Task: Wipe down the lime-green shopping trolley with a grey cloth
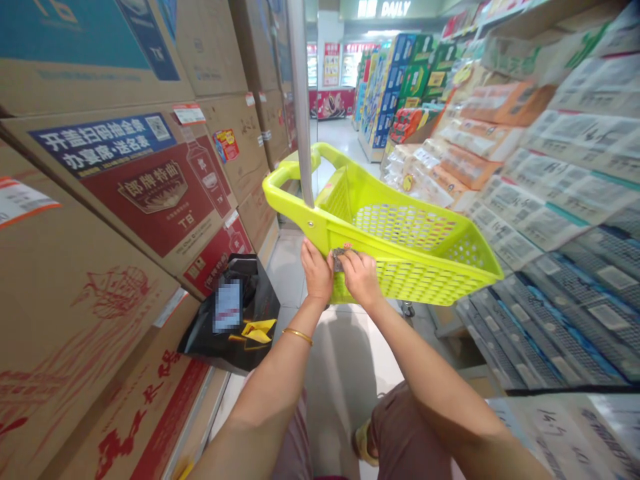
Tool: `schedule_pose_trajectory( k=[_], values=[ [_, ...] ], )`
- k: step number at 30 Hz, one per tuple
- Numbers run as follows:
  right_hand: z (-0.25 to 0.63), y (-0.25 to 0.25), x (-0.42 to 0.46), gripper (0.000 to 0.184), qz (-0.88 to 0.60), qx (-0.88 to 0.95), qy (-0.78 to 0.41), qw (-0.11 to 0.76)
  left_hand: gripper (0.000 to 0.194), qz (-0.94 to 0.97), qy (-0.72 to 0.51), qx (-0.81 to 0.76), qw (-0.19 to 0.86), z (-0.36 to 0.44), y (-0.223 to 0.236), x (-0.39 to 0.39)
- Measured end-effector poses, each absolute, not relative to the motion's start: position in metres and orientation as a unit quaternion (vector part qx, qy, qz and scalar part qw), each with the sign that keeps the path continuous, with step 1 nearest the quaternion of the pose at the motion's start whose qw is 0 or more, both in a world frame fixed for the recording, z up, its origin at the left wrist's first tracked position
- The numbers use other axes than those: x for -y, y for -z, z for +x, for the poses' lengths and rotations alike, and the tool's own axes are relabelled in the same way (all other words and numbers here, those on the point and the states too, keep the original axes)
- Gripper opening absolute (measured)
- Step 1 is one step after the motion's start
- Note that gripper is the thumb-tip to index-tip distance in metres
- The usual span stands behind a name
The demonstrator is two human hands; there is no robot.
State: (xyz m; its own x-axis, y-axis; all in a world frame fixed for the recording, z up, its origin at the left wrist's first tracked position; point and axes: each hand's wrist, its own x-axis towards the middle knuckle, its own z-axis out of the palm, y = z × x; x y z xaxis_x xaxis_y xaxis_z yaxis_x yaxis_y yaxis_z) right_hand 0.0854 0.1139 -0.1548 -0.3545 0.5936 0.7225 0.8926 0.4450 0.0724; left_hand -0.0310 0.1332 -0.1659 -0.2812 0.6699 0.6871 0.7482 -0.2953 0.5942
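A yellow-green shopping basket (pixel 415 233) with a metal pole and small wheels stands tilted before me, its perforated side facing me. My left hand (pixel 317 270) is at the basket's rear edge below the handle, fingers pointing up and thumb against the side; it seems to steady the basket. Pinched under the fingers of my right hand (pixel 363 277) is a grey, wiry scouring pad (pixel 340 259), pressed on the basket's side. A small red mark (pixel 348 246) shows just above the pad. The fingertips of my right hand partly cover the pad.
Stacked cardboard cartons (pixel 150 180) line the left side. A black bag (pixel 250 287) with a yellow piece (pixel 260 331) sits on the floor beside them. Shelves of packaged goods (pixel 550 200) rise on the right. The tiled aisle (pixel 343 137) runs ahead to more shelves.
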Motion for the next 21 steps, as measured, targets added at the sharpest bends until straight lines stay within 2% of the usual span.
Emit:
schedule_pose_trajectory(
  k=[5, 13, 21],
  values=[
    [0.092, 0.16, -0.107, 0.028, -0.445, 0.819, 0.237, 0.274, 0.062, -0.599, 0.547, 0.584, 0.029, -0.032, 0.165, -0.135],
    [0.086, 0.117, -0.115, 0.03, -0.486, 0.758, 0.266, 0.344, 0.06, -0.613, 0.543, 0.573, 0.031, -0.036, 0.167, -0.135],
    [0.09, 0.166, -0.101, 0.031, -0.483, 0.805, 0.22, 0.266, 0.061, -0.626, 0.535, 0.566, 0.036, -0.04, 0.166, -0.135]
  ],
)
